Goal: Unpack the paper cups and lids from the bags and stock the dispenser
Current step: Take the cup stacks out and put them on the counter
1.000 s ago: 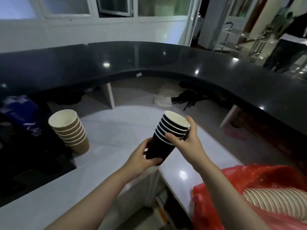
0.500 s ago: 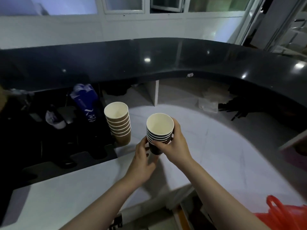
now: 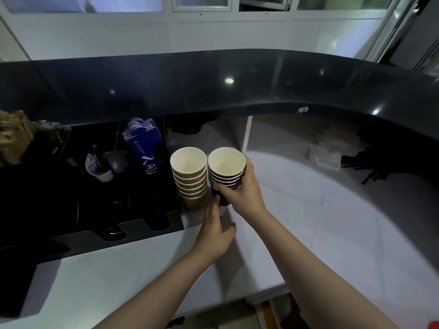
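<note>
black cups (image 3: 226, 173) sit upright on the counter (image 3: 308, 222), just beside the brown cups (image 3: 189, 179). right hand (image 3: 242, 191) grips the stack, fingers curled around its side. left hand (image 3: 215, 230) fingers straight, tips touching the stack's base.

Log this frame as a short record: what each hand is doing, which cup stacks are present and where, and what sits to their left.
held item: stack of black ribbed paper cups, upright, mouths up
right hand: grips the black stack round its side
left hand: fingers reach to the base of the black stack; contact unclear
second stack: brown ribbed paper cups, standing on the white countertop, right beside the black stack
left of stacks: black slotted dispenser tray; blue printed sleeves upright behind it
backdrop: curved black upper counter
</note>
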Tool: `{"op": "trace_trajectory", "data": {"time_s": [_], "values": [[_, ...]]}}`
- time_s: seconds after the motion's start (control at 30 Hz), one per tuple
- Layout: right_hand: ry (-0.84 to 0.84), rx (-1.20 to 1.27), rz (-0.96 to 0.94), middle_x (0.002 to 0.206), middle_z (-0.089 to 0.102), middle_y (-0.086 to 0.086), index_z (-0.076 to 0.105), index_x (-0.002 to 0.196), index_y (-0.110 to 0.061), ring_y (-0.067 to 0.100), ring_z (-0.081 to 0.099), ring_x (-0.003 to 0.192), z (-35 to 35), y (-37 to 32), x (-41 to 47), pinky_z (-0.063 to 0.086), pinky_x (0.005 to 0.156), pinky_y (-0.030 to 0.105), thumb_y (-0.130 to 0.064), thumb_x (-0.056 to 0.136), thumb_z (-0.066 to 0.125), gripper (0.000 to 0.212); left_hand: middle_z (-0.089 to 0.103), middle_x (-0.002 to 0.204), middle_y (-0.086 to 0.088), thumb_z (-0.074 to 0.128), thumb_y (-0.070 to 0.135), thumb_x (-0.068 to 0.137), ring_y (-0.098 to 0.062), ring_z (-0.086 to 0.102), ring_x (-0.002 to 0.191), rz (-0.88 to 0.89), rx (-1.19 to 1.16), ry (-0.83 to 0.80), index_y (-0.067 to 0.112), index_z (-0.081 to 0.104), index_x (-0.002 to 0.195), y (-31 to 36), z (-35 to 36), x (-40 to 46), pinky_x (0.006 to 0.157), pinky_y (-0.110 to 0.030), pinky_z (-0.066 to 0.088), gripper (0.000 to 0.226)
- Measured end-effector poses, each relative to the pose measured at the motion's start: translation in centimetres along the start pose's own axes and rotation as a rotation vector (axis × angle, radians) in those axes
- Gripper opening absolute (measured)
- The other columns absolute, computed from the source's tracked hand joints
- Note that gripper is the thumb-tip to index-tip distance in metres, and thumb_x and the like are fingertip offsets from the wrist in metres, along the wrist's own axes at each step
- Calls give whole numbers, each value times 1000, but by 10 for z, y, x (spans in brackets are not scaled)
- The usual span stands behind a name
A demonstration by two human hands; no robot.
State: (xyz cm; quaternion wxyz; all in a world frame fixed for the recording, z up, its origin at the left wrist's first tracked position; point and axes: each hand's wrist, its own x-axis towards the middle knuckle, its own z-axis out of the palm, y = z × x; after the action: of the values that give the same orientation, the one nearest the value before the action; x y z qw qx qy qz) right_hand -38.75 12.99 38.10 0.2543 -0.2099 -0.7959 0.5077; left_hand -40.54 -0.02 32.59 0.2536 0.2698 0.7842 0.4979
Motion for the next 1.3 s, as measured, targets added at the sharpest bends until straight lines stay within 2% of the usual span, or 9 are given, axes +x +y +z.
{"op": "trace_trajectory", "data": {"time_s": [0.17, 0.27, 0.33, 0.47, 0.53, 0.77, 0.9, 1.1, 1.3], "values": [[10, 1, 10, 129, 44, -27, 31, 142, -30, -17, 42, 118, 7, 1, 8, 37, 93, 2, -21, 75, 85, 86, 15, 162, 5, 55, 32, 79, -13, 21, 149, -49, 43, 6, 21, 5, 158, -2, -3, 10, 120, -45, 26, 94], [-24, -4, 38, 141, 43, -15, 25, 149, -24, -4, 42, 127, 5, -2, 8, 38, 101, 10, -28, 76, 84, 94, 15, 161, 3, 60, 24, 85, -17, 21, 149, -51, 70, 4, 20, 6, 158, -3, -3, 11, 120, -46, 26, 91], [-50, -42, 78, 144, 38, -16, 19, 152, -22, -5, 37, 127, -1, -5, 4, 34, 101, 6, -34, 80, 81, 96, 15, 161, 1, 63, 16, 89, -20, 19, 150, -49, 108, 6, 20, 8, 158, -3, -3, 8, 121, -44, 24, 88], [-77, -287, 161, 163, 21, -3, 12, 157, -20, 15, 23, 148, -27, 1, -17, 28, 118, 33, -44, 92, 65, 88, 11, 164, -1, 61, 20, 93, -19, 12, 151, 1, 353, -57, 18, 14, 157, -2, -1, -6, 120, -34, 19, 79], [-97, -414, 163, 162, 25, 0, 19, 156, -17, 18, 25, 147, -48, 6, -32, 27, 119, 34, -39, 96, 59, 76, 15, 163, 0, 59, 24, 94, -19, 16, 149, 41, 492, -83, 21, 18, 156, 1, 3, -14, 119, -34, 21, 75], [-142, -872, 138, 143, 50, 1, 49, 141, -15, 22, 42, 134, -134, 25, -102, 26, 114, 34, -35, 99, 50, 46, 39, 153, 3, 55, 28, 97, -17, 34, 139, 243, 598, -191, 25, 41, 146, 31, 45, -33, 116, -37, 32, 52], [-105, -1085, 146, 128, 61, -1, 62, 124, -18, 23, 53, 120, -188, 28, -154, 23, 113, 35, -33, 99, 46, 33, 45, 148, 6, 53, 27, 97, -16, 37, 138, 409, 634, -273, 23, 46, 143, 62, 88, -49, 114, -31, 26, 46], [98, -1173, 195, 90, 68, 3, 70, 88, -14, 31, 63, 86, -261, 25, -237, 46, 83, 41, -24, 88, 49, 23, 53, 138, 9, 54, 24, 97, -12, 42, 132, 611, 545, -396, 22, 57, 132, 105, 157, -85, 111, -27, 29, 35], [384, -1108, 253, 72, 59, 5, 64, 74, -14, 31, 57, 69, -323, 24, -324, 46, 62, 41, -28, 83, 49, 22, 62, 114, 15, 45, 36, 93, -8, 53, 109, 802, 418, -546, 30, 65, 114, 139, 220, -125, 98, -24, 38, 30]]}}
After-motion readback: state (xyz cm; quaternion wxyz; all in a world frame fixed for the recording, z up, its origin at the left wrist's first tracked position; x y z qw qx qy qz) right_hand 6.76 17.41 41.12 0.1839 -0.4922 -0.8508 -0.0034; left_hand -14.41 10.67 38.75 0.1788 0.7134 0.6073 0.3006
